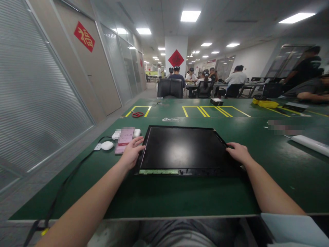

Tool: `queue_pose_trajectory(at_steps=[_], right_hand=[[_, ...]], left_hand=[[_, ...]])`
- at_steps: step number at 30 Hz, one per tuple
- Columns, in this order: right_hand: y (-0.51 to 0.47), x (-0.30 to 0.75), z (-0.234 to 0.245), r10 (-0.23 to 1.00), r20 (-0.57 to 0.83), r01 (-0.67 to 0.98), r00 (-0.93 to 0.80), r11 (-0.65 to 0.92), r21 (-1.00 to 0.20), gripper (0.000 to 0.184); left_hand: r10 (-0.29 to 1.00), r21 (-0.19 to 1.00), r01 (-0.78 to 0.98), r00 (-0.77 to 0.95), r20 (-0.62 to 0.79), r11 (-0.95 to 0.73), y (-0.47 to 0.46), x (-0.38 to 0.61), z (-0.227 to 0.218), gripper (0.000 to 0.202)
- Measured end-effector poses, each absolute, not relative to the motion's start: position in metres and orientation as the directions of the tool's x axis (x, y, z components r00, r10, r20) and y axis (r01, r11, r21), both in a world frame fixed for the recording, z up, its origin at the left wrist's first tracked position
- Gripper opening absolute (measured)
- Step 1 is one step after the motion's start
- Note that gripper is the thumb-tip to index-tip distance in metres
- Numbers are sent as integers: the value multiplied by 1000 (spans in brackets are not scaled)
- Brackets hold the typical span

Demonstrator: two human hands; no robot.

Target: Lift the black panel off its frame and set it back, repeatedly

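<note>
A flat black screen panel (180,147) lies in front of me, its dark face up and reflecting a ceiling light. Along its near edge runs an exposed green strip (159,171). My left hand (132,152) grips the left edge, with the thumb on the rim and the fingers around the side. At the right edge my right hand (239,152) has hold of the frame, thumb on top and the other fingers mostly hidden. Just left of the panel, a pink-screened phone (125,140) lies near my left fingers.
The green table (195,197) bears red-handled scissors (137,114), a clear cup (159,100), a small black box (216,102) and yellow tape markings. White round devices (107,145) with a black cable lie left. A white roll (311,144) lies right. Several people sit beyond.
</note>
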State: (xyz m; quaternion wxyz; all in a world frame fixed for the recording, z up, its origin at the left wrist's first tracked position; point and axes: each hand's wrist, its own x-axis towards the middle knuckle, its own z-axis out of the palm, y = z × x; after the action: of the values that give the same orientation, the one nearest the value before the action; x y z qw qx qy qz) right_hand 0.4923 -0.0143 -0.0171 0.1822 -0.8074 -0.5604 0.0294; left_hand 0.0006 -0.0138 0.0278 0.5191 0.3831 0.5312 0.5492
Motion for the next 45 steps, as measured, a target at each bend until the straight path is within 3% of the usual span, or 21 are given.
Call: queue_pose_trajectory(at_steps=[6, 14, 21, 27, 32, 45], right_hand=[[-15, 493, -16, 918, 137, 892, 372, -313, -325, 39], [-16, 492, -13, 921, 127, 894, 369, -314, -318, 38], [-18, 489, -10, 921, 94, 884, 378, -330, -331, 41], [-16, 490, -14, 917, 146, 892, 371, -308, -332, 40], [-15, 491, -15, 920, 159, 897, 358, -292, -331, 40], [-17, 488, -12, 933, 111, 907, 343, -298, -297, 42]], left_hand=[[961, 930, -335, -169, -218, 152, -12, 7, 28, 47], [942, 911, -364, -191, -275, 192, -14, 11, 34, 51], [966, 917, -367, -141, -218, 154, -16, 8, 24, 62], [967, 896, -390, -47, -252, 215, -21, 10, 35, 43], [970, 892, -395, -17, -244, 218, -22, 8, 37, 39], [995, 960, -263, 56, -85, 97, -25, 3, 32, 54]])
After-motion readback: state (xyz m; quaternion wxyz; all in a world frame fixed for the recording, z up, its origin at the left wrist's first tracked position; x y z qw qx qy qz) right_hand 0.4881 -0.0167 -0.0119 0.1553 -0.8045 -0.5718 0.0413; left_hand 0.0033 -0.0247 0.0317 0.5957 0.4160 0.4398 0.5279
